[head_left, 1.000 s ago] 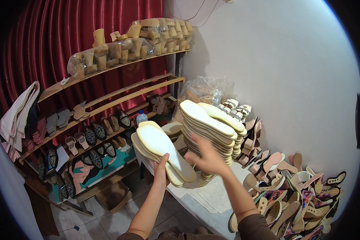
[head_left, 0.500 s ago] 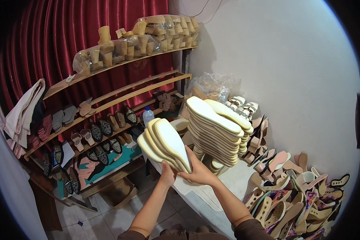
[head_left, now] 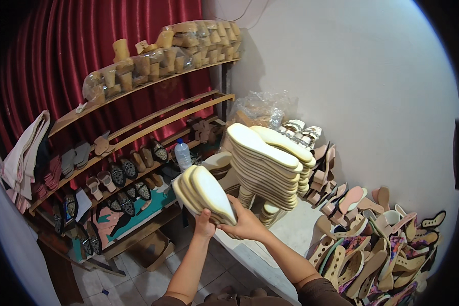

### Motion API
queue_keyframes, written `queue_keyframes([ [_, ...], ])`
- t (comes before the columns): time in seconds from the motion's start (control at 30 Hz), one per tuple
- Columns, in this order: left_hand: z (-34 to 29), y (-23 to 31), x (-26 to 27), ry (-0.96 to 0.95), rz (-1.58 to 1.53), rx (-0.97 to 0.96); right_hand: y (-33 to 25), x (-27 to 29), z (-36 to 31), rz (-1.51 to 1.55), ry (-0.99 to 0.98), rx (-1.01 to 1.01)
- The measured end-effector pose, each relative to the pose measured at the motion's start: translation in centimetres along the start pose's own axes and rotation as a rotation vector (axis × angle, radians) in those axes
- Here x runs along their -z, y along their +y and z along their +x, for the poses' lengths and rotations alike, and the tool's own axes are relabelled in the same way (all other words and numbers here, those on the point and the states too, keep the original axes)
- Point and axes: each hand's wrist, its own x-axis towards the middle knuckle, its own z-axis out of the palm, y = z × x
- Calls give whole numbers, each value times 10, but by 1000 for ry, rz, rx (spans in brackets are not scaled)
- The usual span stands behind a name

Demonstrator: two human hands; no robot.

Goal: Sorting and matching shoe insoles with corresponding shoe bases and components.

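Observation:
Several cream-coloured shoe soles [head_left: 209, 189] in a small bundle are held up in front of me, toes pointing away and tilted to the left. My left hand [head_left: 204, 225] grips the narrow heel end from the left, its thumb upright against the edge. From the right, my right hand [head_left: 244, 222] wraps round the same end, with some fingers hidden beneath. Just beyond, to the right, a tall stack of matching soles [head_left: 264, 171] rises from the white table [head_left: 286, 235], apart from my hands.
Finished sandals [head_left: 362, 255] lie heaped on the table's right. Left, a wooden rack [head_left: 163, 121] carries slippers; bagged wooden heels [head_left: 153, 66] line its top. A water bottle [head_left: 182, 155] stands behind the bundle. Below the rack sits a cardboard box [head_left: 150, 251].
The bundle has dropped slightly and come a little nearer, still in both hands. The whole view has shifted a bit, so the rack and tall stack appear further left.

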Motion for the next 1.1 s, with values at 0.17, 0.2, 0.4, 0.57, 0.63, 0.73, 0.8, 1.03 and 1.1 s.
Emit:
queue_keyframes([
  [0.17, 41, 33, -41, -14, -66, -58, -46, 32, 24, -333, 79, 34],
  [0.2, 57, 38, -48, -17, -106, -75, -67, 45, 30, -366, 56, -10],
  [0.4, 128, 70, -112, -210, 41, -212, -111, 142, 55, -502, 151, -79],
  [0.57, 134, 60, -122, -129, 240, -330, -67, 240, 58, -596, 357, -110],
  [0.63, 130, 43, -103, -9, 377, -367, -48, 259, 65, -742, 300, -330],
  [0.73, 118, 5, -81, 196, 442, -306, -11, 269, 76, -873, 240, -456],
  [0.8, 107, -13, -68, 266, 455, -258, 5, 266, 83, -849, 210, -443],
  [1.03, 96, -45, -75, 415, 564, -222, 23, 257, 93, -871, 191, -401],
  [1.1, 96, -44, -82, 381, 701, -313, 21, 252, 97, -870, 179, -398],
])
